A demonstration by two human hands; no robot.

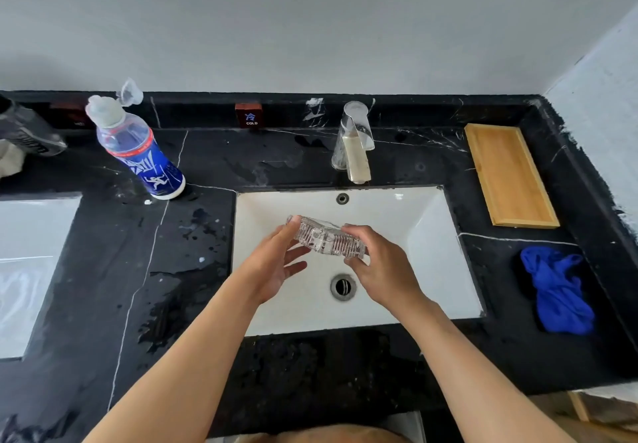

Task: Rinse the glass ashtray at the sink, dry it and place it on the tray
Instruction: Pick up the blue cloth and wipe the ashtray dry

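Note:
A ribbed clear glass ashtray [326, 237] is held tilted over the white sink basin [431, 235], between both hands. My left hand [276, 266] touches its left end with thumb and fingertips, palm turned up. My right hand [383, 270] grips its right end from above. The chrome faucet [355, 152] stands behind the basin; no water stream shows. A wooden tray [507, 173] lies on the black counter at the right. A crumpled blue cloth [559, 290] lies in front of it.
The drain [343, 286] sits below my hands. A blue-labelled plastic bottle [138, 152] stands at the back left with its cap open. A second basin [27, 270] is at the far left. Wet patches mark the black counter [193, 235].

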